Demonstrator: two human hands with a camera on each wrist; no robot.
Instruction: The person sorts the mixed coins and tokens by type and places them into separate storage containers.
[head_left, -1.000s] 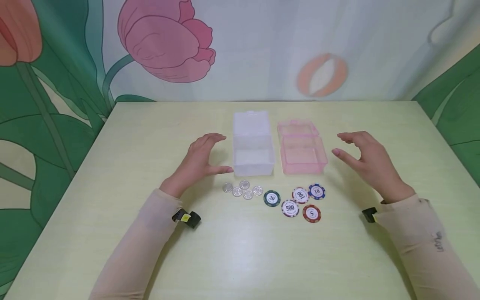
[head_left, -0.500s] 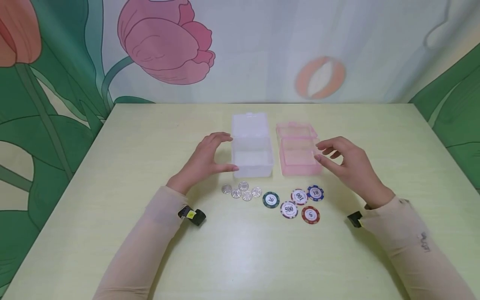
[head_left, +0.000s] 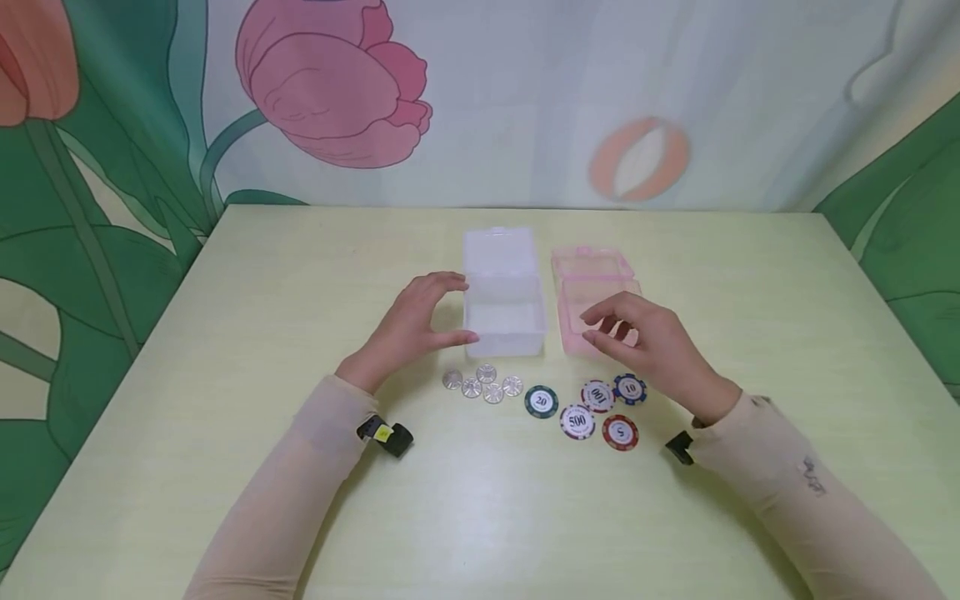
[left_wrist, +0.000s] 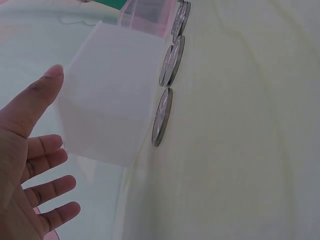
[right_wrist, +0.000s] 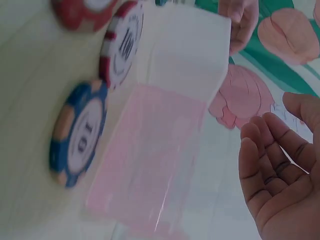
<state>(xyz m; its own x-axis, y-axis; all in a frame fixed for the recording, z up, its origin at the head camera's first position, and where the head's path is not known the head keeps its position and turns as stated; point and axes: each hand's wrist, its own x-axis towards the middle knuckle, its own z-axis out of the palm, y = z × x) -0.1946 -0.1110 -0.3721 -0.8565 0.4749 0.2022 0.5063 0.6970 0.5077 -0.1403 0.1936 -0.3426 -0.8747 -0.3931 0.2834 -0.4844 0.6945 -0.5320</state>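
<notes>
A clear white plastic box stands with its lid tipped back. My left hand is at its left side, thumb by the front corner and fingers by the side wall; contact is unclear. Its fingers look relaxed in the left wrist view. To the right stands a smaller pink box, lid also back. Over its right part hovers my right hand, fingers loosely bent and holding nothing; it hides part of that box. In front lie several silver coins and poker chips, among them a green one and a blue one.
More chips lie close by: one marked 100, one marked 500 and a red one. The pale table ends at the back against a flower-printed curtain.
My right hand has travelled left and slightly toward me, from beside the pink box to over it. The left hand came a little right, up to the white box. Coins and chips stay put.
</notes>
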